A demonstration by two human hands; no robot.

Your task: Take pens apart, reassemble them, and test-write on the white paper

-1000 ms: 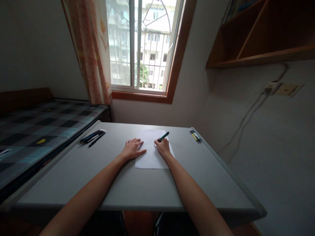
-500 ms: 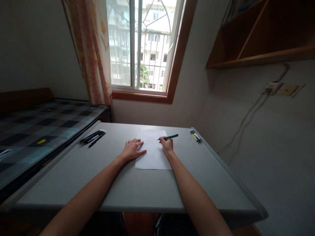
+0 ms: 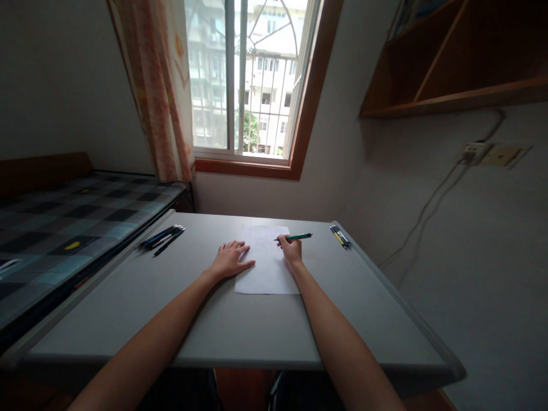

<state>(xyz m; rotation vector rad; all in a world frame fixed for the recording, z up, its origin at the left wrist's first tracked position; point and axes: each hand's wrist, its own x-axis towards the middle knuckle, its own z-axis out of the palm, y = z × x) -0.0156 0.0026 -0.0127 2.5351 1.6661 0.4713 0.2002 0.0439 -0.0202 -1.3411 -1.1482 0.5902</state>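
A white sheet of paper lies in the middle of the grey desk. My left hand rests flat on the sheet's left edge with its fingers spread. My right hand is closed around a green pen at the sheet's upper right. The pen lies nearly level, its tip pointing left over the paper.
Several dark pens lie at the desk's far left corner, and a few more pens at the far right edge. A bed with a checked cover adjoins the desk on the left. Window, curtain and wooden wall shelf stand behind.
My right hand has shifted right and slightly away along the paper, and the green pen has swung from a raised slant to nearly level. My left hand has stayed put.
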